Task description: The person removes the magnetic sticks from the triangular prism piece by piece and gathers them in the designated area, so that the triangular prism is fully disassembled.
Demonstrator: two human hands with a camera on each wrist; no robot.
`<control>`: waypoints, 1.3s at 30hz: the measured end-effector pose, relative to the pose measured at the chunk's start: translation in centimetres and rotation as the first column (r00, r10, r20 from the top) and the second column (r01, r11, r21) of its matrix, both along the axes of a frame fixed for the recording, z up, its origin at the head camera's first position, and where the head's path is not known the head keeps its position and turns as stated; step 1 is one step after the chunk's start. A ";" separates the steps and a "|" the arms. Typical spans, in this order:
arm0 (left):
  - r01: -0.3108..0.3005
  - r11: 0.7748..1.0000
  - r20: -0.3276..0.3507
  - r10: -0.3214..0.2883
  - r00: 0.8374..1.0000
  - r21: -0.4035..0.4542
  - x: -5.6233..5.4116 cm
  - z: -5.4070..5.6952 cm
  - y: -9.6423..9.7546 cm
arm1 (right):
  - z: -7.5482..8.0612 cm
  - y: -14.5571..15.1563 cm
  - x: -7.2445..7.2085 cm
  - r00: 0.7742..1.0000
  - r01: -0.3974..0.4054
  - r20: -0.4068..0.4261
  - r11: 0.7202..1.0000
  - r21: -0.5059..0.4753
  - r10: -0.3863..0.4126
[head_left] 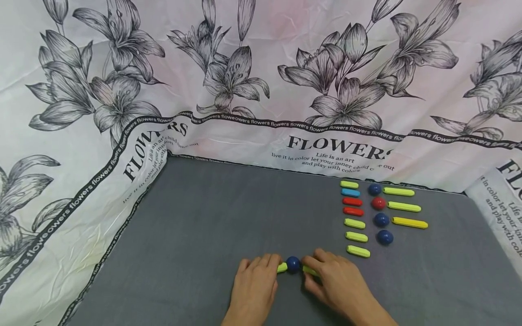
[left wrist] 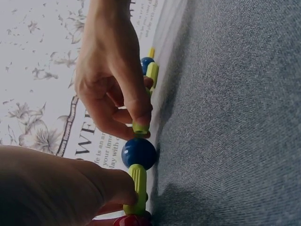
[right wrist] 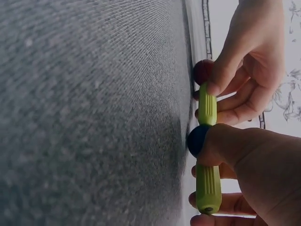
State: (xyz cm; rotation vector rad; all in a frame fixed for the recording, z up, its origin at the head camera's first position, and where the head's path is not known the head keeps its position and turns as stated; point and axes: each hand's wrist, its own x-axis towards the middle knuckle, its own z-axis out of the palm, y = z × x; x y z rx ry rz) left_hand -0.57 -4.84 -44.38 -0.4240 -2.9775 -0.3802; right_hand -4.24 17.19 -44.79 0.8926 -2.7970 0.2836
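A dark blue ball (head_left: 293, 264) lies between my two hands at the front of the table. My left hand (head_left: 254, 283) grips a short yellow-green rod (left wrist: 137, 181), which meets the blue ball at one end and has a red ball (right wrist: 203, 72) at the other. The left fingers cover that red ball in the head view. Between thumb and fingers, my right hand (head_left: 336, 280) pinches a second yellow-green rod (right wrist: 208, 188) on the ball's right side. A narrow gap shows between this rod's end and the ball in the left wrist view.
Right of the hands, a column of short rods runs back: yellow-green (head_left: 358, 251), red (head_left: 352, 211) and blue (head_left: 350, 193). Beside it stand several balls, blue (head_left: 385, 237) and red (head_left: 378, 203), and longer yellowish rods (head_left: 409, 222). Flower-printed cloth (head_left: 228, 140) borders the grey table (head_left: 212, 208).
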 end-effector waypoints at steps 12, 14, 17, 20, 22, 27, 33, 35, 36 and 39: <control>0.012 0.998 0.032 -0.014 0.999 0.056 -0.2 0.2 -0.3 | 1.3 2.6 0.5 0.991 0.123 0.055 0.992 -0.010 -0.122; 0.005 0.996 0.036 -0.008 0.999 0.083 -0.2 0.2 -0.5 | 1.4 3.4 0.5 0.992 0.120 0.053 0.991 -0.053 -0.117; -0.001 0.992 0.068 -0.008 0.998 0.127 -0.3 0.4 -0.7 | 1.5 4.8 0.7 0.991 0.128 0.043 0.988 -0.084 -0.125; 0.000 0.986 0.103 -0.017 0.995 0.164 -0.4 0.5 -0.9 | 1.5 6.0 0.9 0.985 0.163 0.062 0.984 -0.070 -0.159; 0.002 0.984 0.114 -0.022 0.993 0.175 -0.4 0.5 -1.0 | 1.4 6.7 1.0 0.978 0.195 0.087 0.979 -0.058 -0.190; 0.009 0.982 0.098 -0.027 0.995 0.186 -0.4 0.5 -1.1 | 1.3 7.8 1.2 0.972 0.230 0.065 0.972 -0.053 -0.227; 0.021 0.984 0.068 -0.034 0.997 0.180 -0.2 0.4 -1.1 | 0.9 8.9 1.4 0.969 0.243 0.054 0.969 -0.035 -0.241; 0.023 0.984 0.065 -0.035 0.997 0.176 -0.2 0.4 -1.1 | 0.9 9.2 1.5 0.963 0.260 0.073 0.965 -0.019 -0.258; 0.023 0.985 0.063 -0.034 0.997 0.172 -0.1 0.3 -1.1 | 0.9 9.4 1.5 0.961 0.266 0.076 0.964 -0.012 -0.265; 0.020 0.987 0.057 -0.029 0.998 0.161 -0.1 0.3 -1.1 | 0.8 9.6 1.4 0.957 0.274 0.094 0.962 0.015 -0.274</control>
